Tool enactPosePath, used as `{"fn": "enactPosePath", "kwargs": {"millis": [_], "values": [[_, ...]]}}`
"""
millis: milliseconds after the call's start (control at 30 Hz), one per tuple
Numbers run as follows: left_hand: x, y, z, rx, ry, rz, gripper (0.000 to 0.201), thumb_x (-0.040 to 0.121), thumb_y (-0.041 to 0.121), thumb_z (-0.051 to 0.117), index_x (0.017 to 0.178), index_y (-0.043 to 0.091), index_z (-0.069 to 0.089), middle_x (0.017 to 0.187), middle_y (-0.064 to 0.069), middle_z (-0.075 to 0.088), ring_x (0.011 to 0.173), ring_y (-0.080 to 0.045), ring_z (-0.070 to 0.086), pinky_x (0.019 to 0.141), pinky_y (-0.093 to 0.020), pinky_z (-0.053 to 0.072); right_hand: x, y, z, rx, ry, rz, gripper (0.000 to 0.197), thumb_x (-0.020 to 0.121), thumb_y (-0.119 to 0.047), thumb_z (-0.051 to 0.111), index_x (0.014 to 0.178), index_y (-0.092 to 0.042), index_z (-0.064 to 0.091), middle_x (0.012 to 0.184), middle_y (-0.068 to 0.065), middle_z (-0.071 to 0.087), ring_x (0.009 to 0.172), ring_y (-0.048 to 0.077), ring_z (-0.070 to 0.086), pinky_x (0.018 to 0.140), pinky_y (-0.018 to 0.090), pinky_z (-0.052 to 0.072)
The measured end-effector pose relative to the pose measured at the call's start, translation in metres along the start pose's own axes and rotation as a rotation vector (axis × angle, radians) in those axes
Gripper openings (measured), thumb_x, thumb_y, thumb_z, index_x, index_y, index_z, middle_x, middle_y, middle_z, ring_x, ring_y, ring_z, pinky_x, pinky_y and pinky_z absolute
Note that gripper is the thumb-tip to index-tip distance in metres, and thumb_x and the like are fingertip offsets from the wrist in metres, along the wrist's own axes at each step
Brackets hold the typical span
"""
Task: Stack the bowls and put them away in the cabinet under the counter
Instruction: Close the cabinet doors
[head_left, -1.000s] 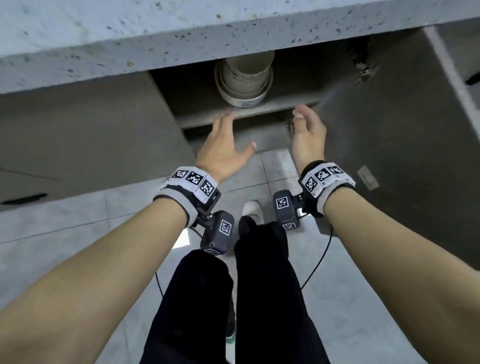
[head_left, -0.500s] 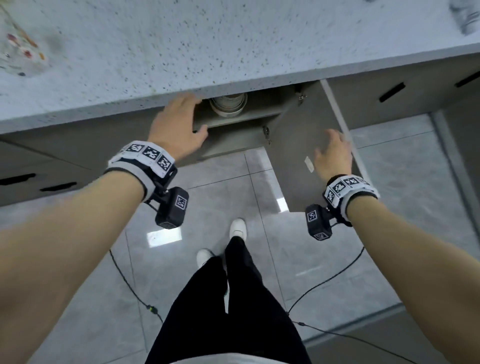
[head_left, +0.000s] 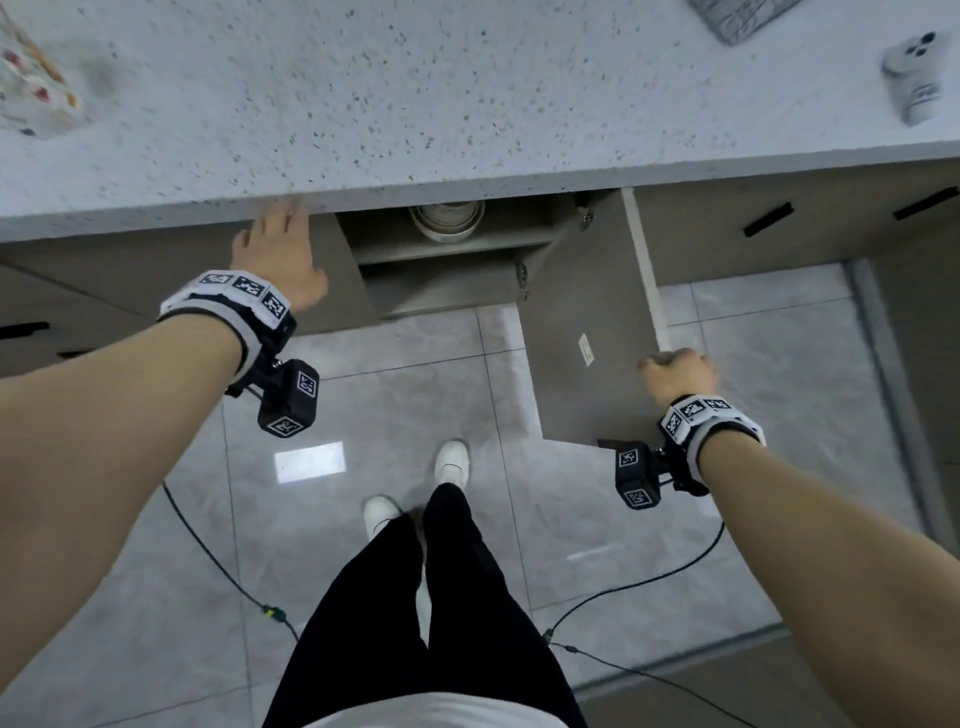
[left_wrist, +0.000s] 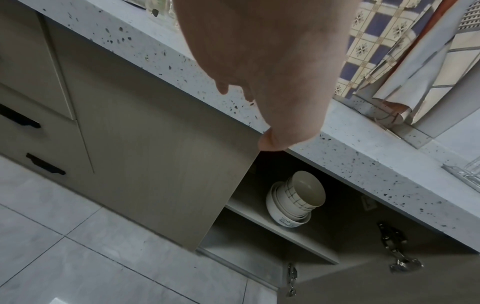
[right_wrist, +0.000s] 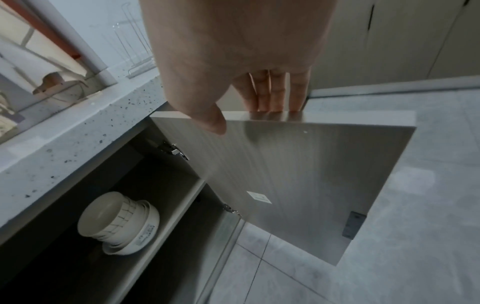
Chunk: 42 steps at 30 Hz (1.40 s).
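A stack of pale bowls (head_left: 447, 221) stands upright on the upper shelf inside the open cabinet under the counter, with no hand on it. The stack also shows in the left wrist view (left_wrist: 296, 199) and the right wrist view (right_wrist: 119, 222). My left hand (head_left: 283, 228) lies flat on the left cabinet door (head_left: 332, 270), its thumb (left_wrist: 272, 139) at the door's top corner. My right hand (head_left: 670, 364) grips the top edge of the right cabinet door (head_left: 587, 291), which is swung wide open, with fingers (right_wrist: 272, 92) over the edge and the thumb (right_wrist: 207, 117) on the inner face.
The speckled counter (head_left: 467, 104) overhangs the cabinet. A white device (head_left: 914, 78) and a grey mat (head_left: 737, 15) lie at its far right, a patterned item (head_left: 31, 88) at its left. Cables (head_left: 218, 566) trail on the tiled floor beside my feet (head_left: 452, 462).
Both hands have drawn back from the bowl stack. The left went to the left door, the right to the open right door's top edge. The view has risen above the counter.
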<state>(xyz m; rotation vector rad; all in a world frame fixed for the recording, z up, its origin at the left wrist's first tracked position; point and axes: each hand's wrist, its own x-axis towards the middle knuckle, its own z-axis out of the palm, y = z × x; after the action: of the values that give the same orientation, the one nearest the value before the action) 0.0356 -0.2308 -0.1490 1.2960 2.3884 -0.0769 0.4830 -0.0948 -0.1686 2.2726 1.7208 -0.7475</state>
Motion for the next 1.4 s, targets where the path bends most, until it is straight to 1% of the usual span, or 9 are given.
{"fn": "enactPosePath", "kwargs": {"millis": [300, 400, 500, 567, 733, 967, 1167, 1300, 1400], "values": [[0.006, 0.020, -0.009, -0.045, 0.110, 0.004, 0.079, 0.076, 0.015, 0.067, 0.145, 0.010, 0.030, 0.150, -0.012, 0.027, 0.139, -0.035, 0.025, 0.111, -0.054, 0.030, -0.014, -0.044, 0.029, 0.143, -0.154, -0.079, 0.029, 0.090, -0.024, 0.056, 0.083, 0.004, 0.061, 0.070, 0.015, 0.063, 0.066, 0.030, 0.062, 0.056, 0.023, 0.044], [0.013, 0.017, -0.016, -0.053, 0.068, -0.005, 0.080, 0.077, 0.016, 0.067, 0.147, 0.015, 0.027, 0.152, -0.011, 0.024, 0.141, -0.035, 0.023, 0.113, -0.053, 0.029, -0.017, -0.071, 0.046, 0.310, -0.250, -0.092, 0.026, 0.085, -0.023, 0.052, 0.069, -0.006, 0.063, 0.075, 0.020, 0.072, 0.070, 0.035, 0.070, 0.071, 0.044, 0.061], [0.017, 0.011, -0.021, -0.049, 0.066, 0.010, 0.080, 0.077, 0.015, 0.067, 0.147, 0.016, 0.029, 0.153, -0.012, 0.025, 0.142, -0.035, 0.024, 0.115, -0.053, 0.028, -0.027, -0.109, 0.057, 0.502, -0.373, -0.056, 0.018, 0.083, -0.010, 0.050, 0.069, -0.010, 0.060, 0.078, 0.018, 0.070, 0.070, 0.030, 0.068, 0.063, 0.038, 0.060], [0.016, 0.009, -0.021, -0.033, 0.054, 0.032, 0.080, 0.078, 0.015, 0.067, 0.148, 0.016, 0.029, 0.153, -0.013, 0.025, 0.143, -0.036, 0.023, 0.116, -0.052, 0.025, -0.036, -0.139, 0.062, 0.601, -0.427, -0.020, 0.014, 0.077, -0.011, 0.050, 0.081, -0.004, 0.062, 0.099, 0.026, 0.071, 0.092, 0.035, 0.071, 0.082, 0.044, 0.061], [0.012, -0.004, -0.017, 0.013, -0.030, 0.090, 0.096, 0.077, 0.014, 0.069, 0.155, 0.016, 0.014, 0.161, -0.007, 0.012, 0.151, -0.032, 0.008, 0.120, -0.054, 0.019, -0.059, -0.205, 0.062, 0.825, -0.628, 0.058, 0.025, 0.098, 0.007, 0.029, 0.085, 0.003, 0.051, 0.121, 0.046, 0.052, 0.140, 0.048, 0.036, 0.119, 0.046, 0.031], [0.014, -0.022, -0.018, 0.068, -0.049, 0.170, 0.097, 0.079, 0.011, 0.065, 0.157, 0.018, 0.008, 0.164, -0.003, 0.007, 0.151, -0.028, 0.005, 0.118, -0.052, 0.020, -0.058, -0.251, 0.070, 0.830, -0.504, 0.115, 0.038, 0.097, 0.004, 0.037, 0.130, 0.020, 0.045, 0.137, 0.035, 0.052, 0.127, 0.044, 0.054, 0.105, 0.049, 0.048], [0.018, -0.030, -0.020, 0.044, -0.062, 0.201, 0.094, 0.077, 0.008, 0.060, 0.156, 0.020, 0.011, 0.163, 0.000, 0.009, 0.149, -0.026, 0.009, 0.110, -0.052, 0.025, -0.054, -0.286, 0.071, 0.910, -0.485, 0.112, 0.042, 0.100, 0.001, 0.032, 0.139, 0.017, 0.036, 0.145, 0.033, 0.044, 0.133, 0.042, 0.049, 0.110, 0.046, 0.046], [0.019, -0.029, -0.021, 0.008, -0.076, 0.192, 0.091, 0.079, 0.010, 0.058, 0.156, 0.020, 0.011, 0.163, 0.000, 0.009, 0.150, -0.025, 0.008, 0.113, -0.053, 0.022, -0.047, -0.308, 0.073, 1.002, -0.436, 0.113, 0.047, 0.105, -0.007, 0.016, 0.145, 0.017, 0.022, 0.157, 0.032, 0.024, 0.149, 0.040, 0.024, 0.123, 0.038, 0.018], [0.018, -0.029, -0.024, 0.001, -0.091, 0.197, 0.091, 0.080, 0.010, 0.057, 0.156, 0.021, 0.009, 0.163, 0.001, 0.006, 0.151, -0.024, 0.006, 0.114, -0.054, 0.022, -0.039, -0.323, 0.077, 1.230, -0.473, 0.217, 0.043, 0.104, -0.001, 0.025, 0.141, 0.020, 0.031, 0.153, 0.034, 0.033, 0.144, 0.043, 0.033, 0.120, 0.042, 0.029]]}}
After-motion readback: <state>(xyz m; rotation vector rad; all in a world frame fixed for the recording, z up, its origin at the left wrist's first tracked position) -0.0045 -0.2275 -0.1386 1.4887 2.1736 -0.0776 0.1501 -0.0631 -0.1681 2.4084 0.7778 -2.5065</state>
